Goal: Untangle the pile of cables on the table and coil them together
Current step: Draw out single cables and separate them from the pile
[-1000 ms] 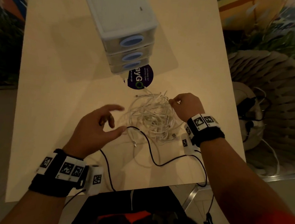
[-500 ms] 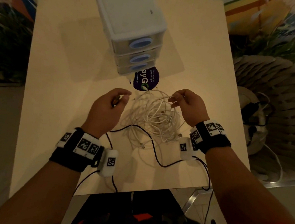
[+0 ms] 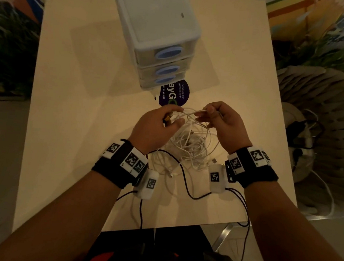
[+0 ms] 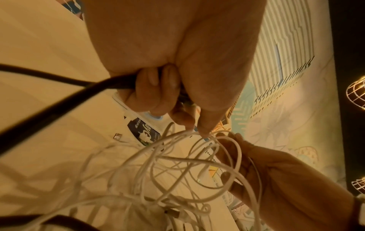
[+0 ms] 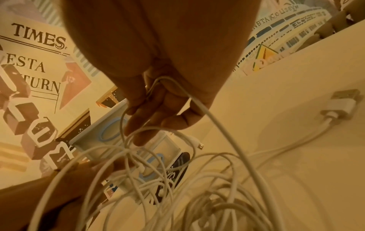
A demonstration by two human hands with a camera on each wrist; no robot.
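A tangle of white cables (image 3: 188,144) lies on the beige table (image 3: 69,122) between my wrists, and its top loops are lifted. My left hand (image 3: 174,118) pinches a white strand between thumb and forefinger. In the left wrist view its curled fingers (image 4: 150,92) also grip a black cable (image 4: 59,100). My right hand (image 3: 207,116) faces it a few centimetres away and pinches another white strand. In the right wrist view this white cable (image 5: 197,101) runs through the palm and drops into the tangle (image 5: 207,195). The black cable (image 3: 183,178) trails across the table towards me.
A white three-drawer unit (image 3: 160,26) with blue handles stands just beyond the hands, with a round purple sticker (image 3: 176,95) at its foot. A white USB plug (image 5: 339,101) lies loose on the table at the right. A wicker seat (image 3: 322,121) stands off the table's right edge.
My left hand moved right and up from beside the pile and took hold of a white strand. Both hands drew together and lifted loops off the table.
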